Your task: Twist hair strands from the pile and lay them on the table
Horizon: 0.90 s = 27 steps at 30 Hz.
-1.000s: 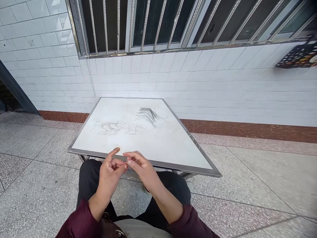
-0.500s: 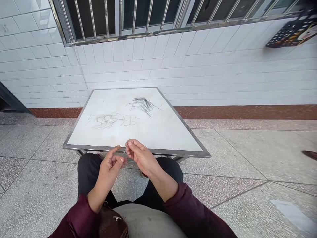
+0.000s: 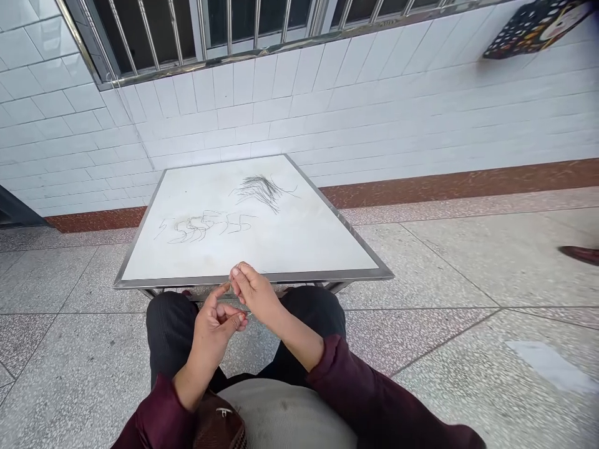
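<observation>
My left hand [image 3: 213, 327] and my right hand [image 3: 253, 292] meet just in front of the near edge of a white metal-rimmed table [image 3: 299, 246]. Both pinch a very thin wire-like strand [image 3: 235, 273] between thumb and fingertips; my left forefinger points up against my right fingers. On the tabletop lies a loose dark bundle of thin strands [image 3: 259, 187] at the back, and a row of bent curved strands [image 3: 203, 226] to its left. My knees in dark trousers are under the table edge.
A white tiled wall with a barred window [image 3: 210, 31] stands behind the table. Speckled floor tiles lie all round. A dark patterned object [image 3: 533, 25] hangs at the upper right. A shoe tip [image 3: 580, 254] shows at the right edge.
My hands have drawn nearer to the table edge and closer together, my right hand rising over my left. The view has tipped down and tilted.
</observation>
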Each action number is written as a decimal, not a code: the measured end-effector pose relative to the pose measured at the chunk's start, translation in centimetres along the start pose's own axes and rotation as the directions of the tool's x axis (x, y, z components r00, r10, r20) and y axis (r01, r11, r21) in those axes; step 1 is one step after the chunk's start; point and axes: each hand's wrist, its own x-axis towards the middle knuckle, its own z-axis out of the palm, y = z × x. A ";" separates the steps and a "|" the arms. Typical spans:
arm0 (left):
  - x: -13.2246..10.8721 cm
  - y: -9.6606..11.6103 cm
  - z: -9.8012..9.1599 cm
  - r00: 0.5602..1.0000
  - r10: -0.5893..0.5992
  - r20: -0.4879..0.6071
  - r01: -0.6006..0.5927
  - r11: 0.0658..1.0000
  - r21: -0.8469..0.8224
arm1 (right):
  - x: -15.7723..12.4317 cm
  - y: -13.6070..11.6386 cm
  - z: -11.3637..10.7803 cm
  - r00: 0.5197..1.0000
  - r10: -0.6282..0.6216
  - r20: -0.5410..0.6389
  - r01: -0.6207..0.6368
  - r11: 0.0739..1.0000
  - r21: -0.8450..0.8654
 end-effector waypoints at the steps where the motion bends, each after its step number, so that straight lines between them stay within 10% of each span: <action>1: 0.0 0.0 0.1 1.000 -0.013 0.009 0.013 1.000 -0.001 | 0.0 0.0 0.0 1.000 -0.012 -0.007 0.012 0.997 -0.071; 13: -0.6 -0.3 0.8 0.986 -0.154 0.059 0.150 0.987 0.060 | 0.4 0.1 -1.1 0.997 -0.037 -0.072 0.024 0.985 -0.169; 27: -0.7 -0.6 0.2 0.998 -0.052 0.024 0.051 0.998 0.047 | 0.3 0.6 -1.3 0.995 -0.102 -0.020 0.094 0.963 -0.252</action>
